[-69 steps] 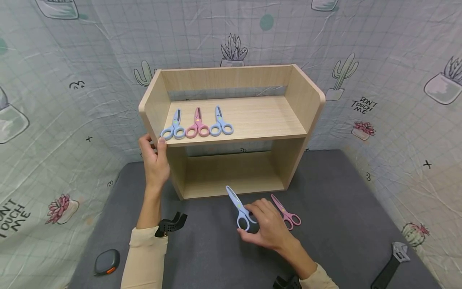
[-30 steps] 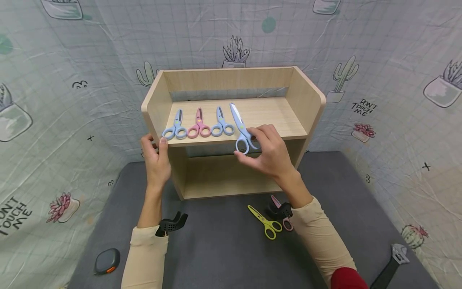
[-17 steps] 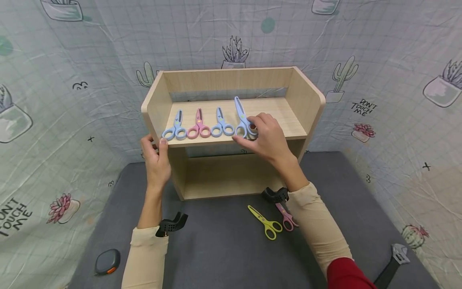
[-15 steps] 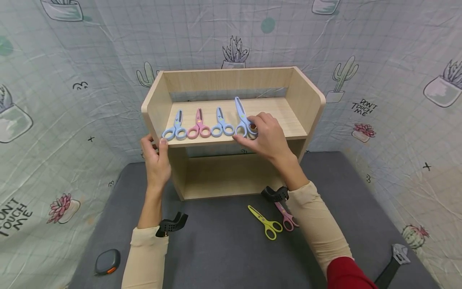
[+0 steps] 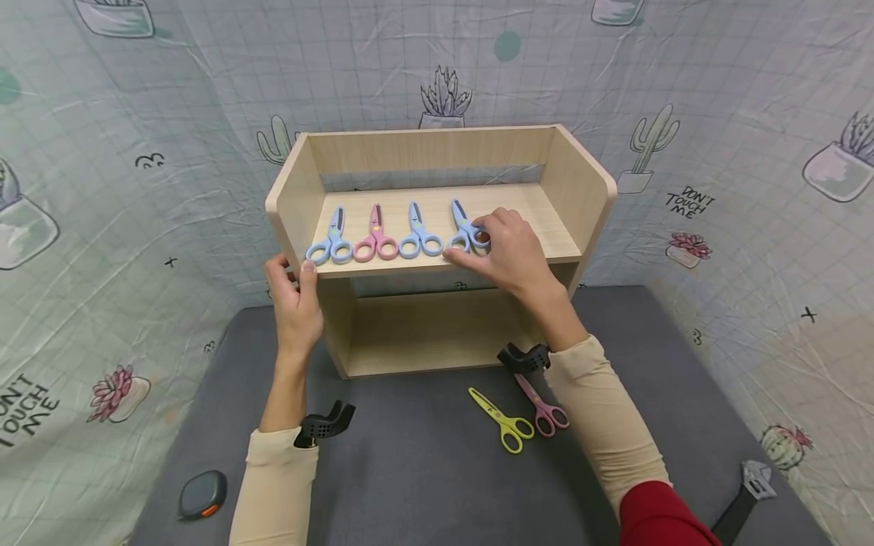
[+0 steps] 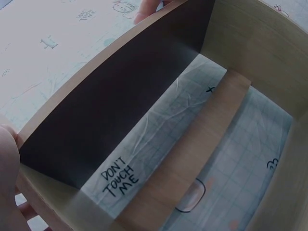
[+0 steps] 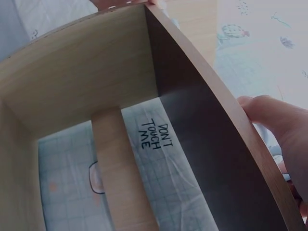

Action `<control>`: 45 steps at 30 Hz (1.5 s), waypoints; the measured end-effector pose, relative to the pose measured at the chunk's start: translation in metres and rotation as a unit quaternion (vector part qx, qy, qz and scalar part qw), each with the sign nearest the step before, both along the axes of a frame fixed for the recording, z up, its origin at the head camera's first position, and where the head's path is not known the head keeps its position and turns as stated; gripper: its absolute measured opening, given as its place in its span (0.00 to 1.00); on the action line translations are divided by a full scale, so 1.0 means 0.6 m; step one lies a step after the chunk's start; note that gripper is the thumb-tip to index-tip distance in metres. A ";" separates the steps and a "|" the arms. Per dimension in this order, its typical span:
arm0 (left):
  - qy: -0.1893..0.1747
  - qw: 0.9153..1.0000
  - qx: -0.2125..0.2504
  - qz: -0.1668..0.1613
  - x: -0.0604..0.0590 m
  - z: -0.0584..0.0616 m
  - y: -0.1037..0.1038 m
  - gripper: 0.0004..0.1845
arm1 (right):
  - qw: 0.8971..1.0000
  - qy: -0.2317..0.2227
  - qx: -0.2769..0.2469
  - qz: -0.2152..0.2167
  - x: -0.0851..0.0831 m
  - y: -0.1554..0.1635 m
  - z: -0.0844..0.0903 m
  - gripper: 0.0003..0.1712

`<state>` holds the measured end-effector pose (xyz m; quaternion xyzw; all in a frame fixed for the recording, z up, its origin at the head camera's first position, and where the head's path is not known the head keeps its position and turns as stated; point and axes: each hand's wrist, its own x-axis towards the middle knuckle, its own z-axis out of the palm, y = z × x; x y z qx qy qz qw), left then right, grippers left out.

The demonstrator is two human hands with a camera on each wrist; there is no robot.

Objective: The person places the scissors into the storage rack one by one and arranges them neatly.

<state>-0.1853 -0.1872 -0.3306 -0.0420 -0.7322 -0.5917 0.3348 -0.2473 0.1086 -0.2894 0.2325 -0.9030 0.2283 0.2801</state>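
We see the right hand [image 5: 508, 254] up on the top board of the wooden shelf [image 5: 580, 189], fingers curled onto the loops of a blue pair of scissors [image 5: 464, 227], so that grip is pinched on the handles. The scissors lie flat on the top board, blades pointing toward the back wall, fourth in a row from the left.

Left of them sit three more pairs in the same row: a blue pair [image 5: 420, 231], a pink pair [image 5: 375, 235] and another blue pair [image 5: 331, 239] at the left end, all handles toward the front edge, each just beside the next.

The left hand [image 5: 295, 303] holds the front left corner of the shelf, thumb on the front edge and fingers wrapped round the side panel, so that grip is clamped on the shelf. The left wrist view only shows the shelf's underside and a fingertip at the edge; the right wrist view shows the same from the other side with the right hand at the board's edge.

On the grey bench [image 5: 423, 485] in front of the shelf lie yellow scissors [image 5: 501, 421] and pink scissors [image 5: 542, 406], close together by the right forearm. A dark tape measure [image 5: 202, 494] sits near left, and a black wrench [image 5: 744, 500] far right.
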 end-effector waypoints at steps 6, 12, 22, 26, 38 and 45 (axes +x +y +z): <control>0.005 1.000 -0.003 0.005 0.001 0.001 0.002 0.23 | 0.999 -0.042 0.007 -0.011 0.002 -0.001 0.006 0.39; 0.010 1.000 -0.002 0.010 0.001 0.003 0.004 0.22 | 0.998 -0.067 0.009 -0.008 0.002 0.003 0.007 0.38; 0.016 1.000 0.001 0.010 -0.002 0.004 0.004 0.22 | 0.997 -0.080 0.011 0.003 0.000 0.005 0.012 0.36; 0.017 1.000 -0.001 0.009 -0.001 0.005 0.003 0.22 | 0.995 -0.096 0.013 0.001 -0.002 0.005 0.015 0.37; 0.021 1.000 0.003 0.013 0.001 0.001 0.003 0.22 | 0.992 -0.127 0.014 -0.007 -0.005 0.002 0.016 0.40; 0.023 1.000 0.001 0.012 0.000 0.000 0.003 0.22 | 0.993 -0.120 0.000 -0.002 0.000 0.005 0.016 0.41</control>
